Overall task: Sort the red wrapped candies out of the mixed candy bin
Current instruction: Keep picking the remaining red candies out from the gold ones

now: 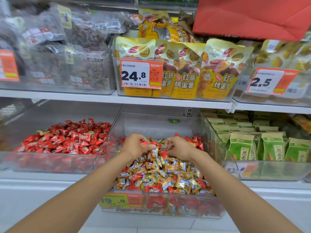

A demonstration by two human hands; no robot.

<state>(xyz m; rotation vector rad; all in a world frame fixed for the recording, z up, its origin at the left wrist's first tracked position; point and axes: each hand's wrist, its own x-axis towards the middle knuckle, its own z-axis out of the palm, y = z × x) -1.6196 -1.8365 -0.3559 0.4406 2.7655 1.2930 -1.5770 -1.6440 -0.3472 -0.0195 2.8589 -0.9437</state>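
A clear plastic mixed candy bin (pixel 217 142) holds several gold-and-blue wrapped candies (pixel 168 175) with red wrapped candies (pixel 153 188) scattered among them. Both my hands are inside the bin, toward its back. My left hand (pixel 136 145) has its fingers curled round red wrapped candies (pixel 146 143). My right hand (pixel 178 147) hovers close beside it with fingers curled over the pile; whether it holds a candy is hidden. To the left stands another clear bin (pixel 50 163) filled with red wrapped candies (pixel 67 137).
Green snack packs (pixel 269 148) fill a bin to the right. Above, a white shelf (pixel 151 100) carries yellow sweet-potato bags (pixel 185 69) with orange price tags (pixel 141 74). A red sign (pixel 252 15) hangs at the top right. A price label (pixel 121 200) fronts the mixed bin.
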